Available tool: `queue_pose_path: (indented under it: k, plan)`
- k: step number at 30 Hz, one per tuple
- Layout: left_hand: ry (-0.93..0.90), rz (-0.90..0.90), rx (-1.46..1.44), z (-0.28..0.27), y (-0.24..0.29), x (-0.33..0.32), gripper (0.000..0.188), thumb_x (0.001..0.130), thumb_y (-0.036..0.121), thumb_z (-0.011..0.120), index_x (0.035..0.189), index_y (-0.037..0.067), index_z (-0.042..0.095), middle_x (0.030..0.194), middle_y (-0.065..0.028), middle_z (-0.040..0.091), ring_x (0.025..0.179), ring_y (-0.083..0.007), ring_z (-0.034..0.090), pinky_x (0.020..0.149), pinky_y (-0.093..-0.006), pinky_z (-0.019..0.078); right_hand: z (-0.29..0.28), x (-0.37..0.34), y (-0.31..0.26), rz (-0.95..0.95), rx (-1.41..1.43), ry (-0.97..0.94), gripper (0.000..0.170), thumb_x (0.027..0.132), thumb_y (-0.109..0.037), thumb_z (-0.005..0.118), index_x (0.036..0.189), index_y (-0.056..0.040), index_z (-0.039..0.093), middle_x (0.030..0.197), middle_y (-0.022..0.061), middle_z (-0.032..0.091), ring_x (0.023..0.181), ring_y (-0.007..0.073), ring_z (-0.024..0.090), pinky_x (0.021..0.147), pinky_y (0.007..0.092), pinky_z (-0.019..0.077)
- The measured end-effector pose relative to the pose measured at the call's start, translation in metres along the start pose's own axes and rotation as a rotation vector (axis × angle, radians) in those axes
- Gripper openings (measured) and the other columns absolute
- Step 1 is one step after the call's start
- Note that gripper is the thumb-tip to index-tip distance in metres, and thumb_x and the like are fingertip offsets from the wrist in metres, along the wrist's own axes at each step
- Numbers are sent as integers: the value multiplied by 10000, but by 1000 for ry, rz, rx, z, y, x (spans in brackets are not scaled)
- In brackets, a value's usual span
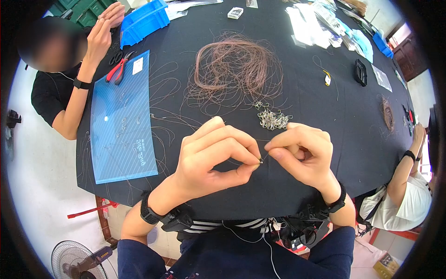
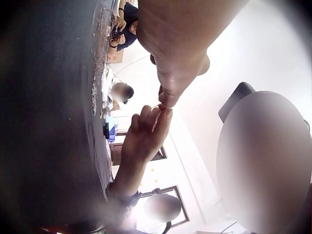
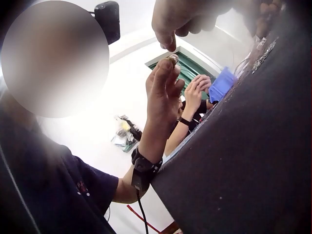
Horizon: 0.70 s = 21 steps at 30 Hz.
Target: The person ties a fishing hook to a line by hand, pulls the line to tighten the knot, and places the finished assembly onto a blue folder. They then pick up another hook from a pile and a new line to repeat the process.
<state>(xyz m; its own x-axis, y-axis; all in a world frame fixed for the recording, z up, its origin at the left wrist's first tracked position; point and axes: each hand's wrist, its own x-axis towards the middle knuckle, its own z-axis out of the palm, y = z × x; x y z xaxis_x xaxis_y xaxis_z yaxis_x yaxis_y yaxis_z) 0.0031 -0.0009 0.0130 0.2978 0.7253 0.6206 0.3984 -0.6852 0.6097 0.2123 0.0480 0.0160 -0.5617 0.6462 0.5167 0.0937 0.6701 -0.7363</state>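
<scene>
Your L hand (image 1: 216, 160) is closed to a narrow pinch, thumb & index tips on a sm. silvery metal piece (image 1: 261, 162). Your R hand (image 1: 302, 151), at 3 o'clock from it, has thumb & index drawn in close, pinching a thin strand (image 1: 263, 140) that spans the short gap btwn hands. Both hands are up off the black cloth (image 1: 306, 100); the wrist views show the fingertips near each other, not much detail of the piece.

From your hands: pile of metal fittings (image 1: 274, 120) at 12 o'clock, near, on the cloth. Big loose tangle of brown line (image 1: 237, 69) beyond, abt 11 o'clock. Blue mat (image 1: 102, 160) w/ fine strands on it, btwn 9 & 10 o'clock; red-handled pliers (image 1: 118, 69) at 10, nr its far edge. Blue bin (image 1: 146, 23) past that, btwn 10 & 11. Sm. white box (image 1: 235, 13) far off, just shy of 12.

R side: sm. yellow item (image 1: 327, 79) at 1 o'clock, black tray (image 1: 360, 72) abt 2, smaller brown coil (image 1: 387, 114) btwn 2 & 3. White packets (image 1: 313, 25) farther out, nr 1.

Seated person (image 1: 62, 97) btwn 9 & 10, hands raised; 2nd person (image 1: 411, 195) in white at 3. Fan (image 1: 76, 260) at 8, off the table.
</scene>
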Motion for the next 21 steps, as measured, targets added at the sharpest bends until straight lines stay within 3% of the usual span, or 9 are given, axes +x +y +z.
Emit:
queue_pose_path:
  k: [3, 4, 8, 15, 21]
  plan:
    - [-9, 17, -39, -1, 1, 1, 231, 600, -6, 764, 772, 104, 656, 815, -22, 682, 666, -109, 556, 612, -268, 330, 6, -1, 1, 137, 61, -75, 120, 756, -18, 713, 866, -59, 684, 543, -6, 396, 467, 106, 361, 471, 273, 306]
    - [0, 15, -51, -1, 1, 1, 228, 603, -4, 766, 774, 103, 659, 817, -24, 683, 667, -108, 555, 617, -268, 329, 9, -2, -1, 224, 122, -104, 102, 774, -21, 702, 869, -43, 672, 590, 23, 476, 479, 106, 400, 475, 271, 329]
    - [52, -2, -49, -3, 0, 1, 223, 609, 6, 774, 779, 98, 662, 826, -31, 686, 673, -111, 554, 629, -273, 328, 14, -3, -3, 320, 228, -201, 86, 790, -28, 689, 870, -30, 660, 658, 61, 558, 522, 120, 485, 485, 278, 380]
    - [123, 29, 113, -3, -4, -1, 212, 625, -7, 770, 778, 90, 660, 827, -42, 686, 677, -125, 545, 607, -263, 345, 24, -9, 2, -9, 147, -195, 92, 752, -49, 721, 829, -64, 674, 647, 47, 572, 548, 198, 524, 502, 307, 413]
    - [138, 61, 196, 2, -4, 1, 224, 602, 2, 776, 755, 113, 656, 821, 14, 677, 633, -116, 502, 533, -240, 350, 13, -5, -8, -132, 2, -178, 123, 707, -60, 749, 799, -78, 669, 618, 25, 549, 521, 178, 497, 436, 309, 386]
